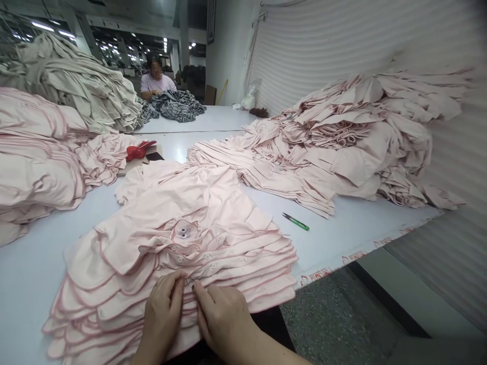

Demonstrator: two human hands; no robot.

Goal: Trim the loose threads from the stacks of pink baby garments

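— Garment workroom, strip lights far off, ribbed white curtain (327, 56) down the right side. Any writing?

— Red print along the near right edge of the worktop (335, 243). Repeated characters and a small mark, too slanted and blurred to read. No other label legible.

— Surface?

— White, smooth, shiny under the lights. Beyond that edge, speckled grey floor (335, 319).

— What's on it?

— Big heaps of pale pink garments at left (34, 157) and right (353, 142), and a beige garment heap (72, 86) far left. Near the left heap, a red object (137, 150), too blurred to name, sits on a piece of cardboard (133, 166). At the far end, a co-worker (155, 78) sits with both hands at dark striped cloth (178, 105).

— Main item?

— Fanned stack of pink snap-front garments (171, 263) with darker piped edges, centre of the near side, layers offset like shingles.

— Hands?

— Side by side at the stack's near end, almost touching. The left hand (162, 317) and right hand (222, 314) are both curled closed, fingertips pinching the cloth layers.

— Open room?

— Bare worktop to the right of the stack, with green-handled thread snips (296, 221) lying there, just short of the right pile. Narrower bare strip to the left.
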